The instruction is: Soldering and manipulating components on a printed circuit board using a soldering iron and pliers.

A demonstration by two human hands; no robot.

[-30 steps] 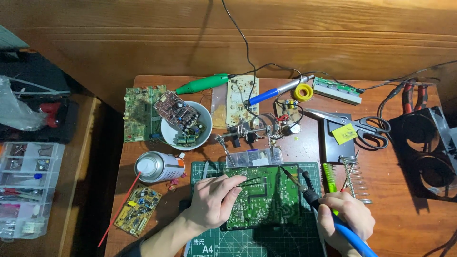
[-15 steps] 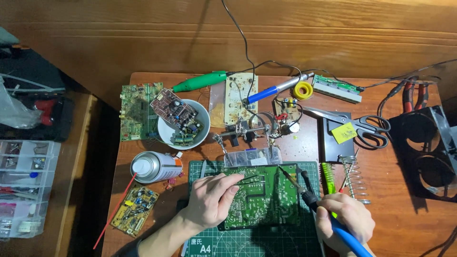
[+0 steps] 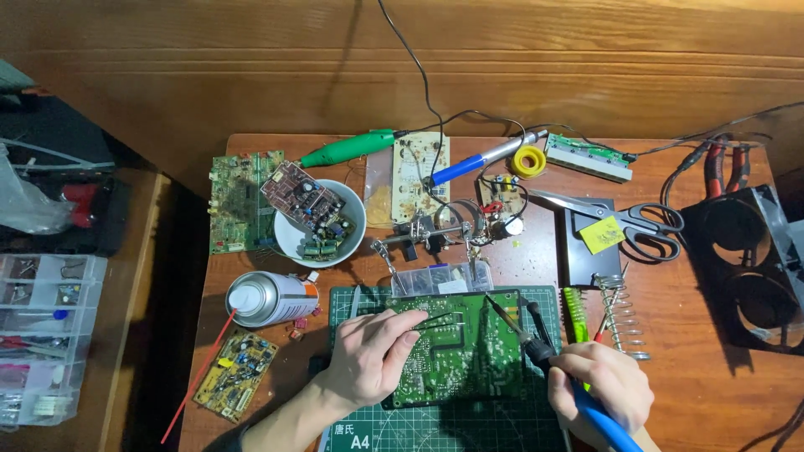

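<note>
Circuit board [image 3: 469, 351] partly hidden under left hand [image 3: 368, 356] pinching tweezers [image 3: 440, 319]; right hand [image 3: 603, 393] grips soldering iron [image 3: 523, 331].

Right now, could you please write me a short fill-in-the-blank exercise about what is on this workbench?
1. The right hand holds a soldering iron with a ____ handle.
2. The left hand rests on a ____ circuit board.
3. The white bowl sits ____ the spray can as the head camera sees it.
4. The scissors have ____ handles.

Missing words: blue; green; above; black.
</note>
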